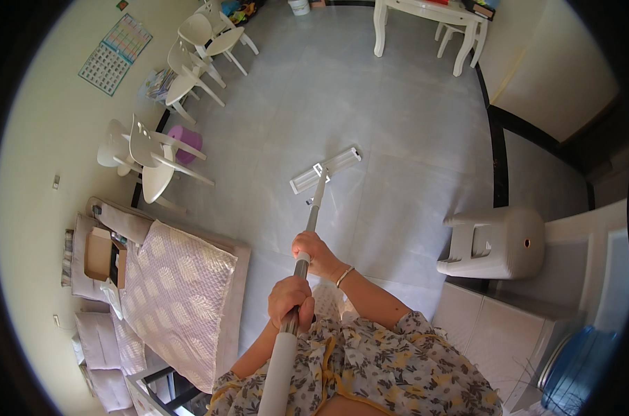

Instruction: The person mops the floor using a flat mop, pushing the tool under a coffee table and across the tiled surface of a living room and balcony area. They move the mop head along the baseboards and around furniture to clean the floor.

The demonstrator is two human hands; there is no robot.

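Both my hands grip the pole (318,200) of a flat mop, which runs from my body out to the floor. My right hand (316,254), with a bracelet on its wrist, is wrapped around the pole farther from me. Nearer my body, my left hand (290,301) closes around a metallic section, just above a thick white grip (279,372). The long, narrow white mop head (340,162) lies on the grey tiled floor (403,140), slanting up to the right. A pale bracket joins the pole to its middle. The mop's pad underneath is hidden.
White chairs (158,179) and a purple bucket (186,143) stand along the left wall. A sofa (179,291) with a quilted cover holds an open cardboard box (98,252). Beige plastic stools (507,242) are at right, near a blue water bottle (579,364). A white table (434,11) stands ahead.
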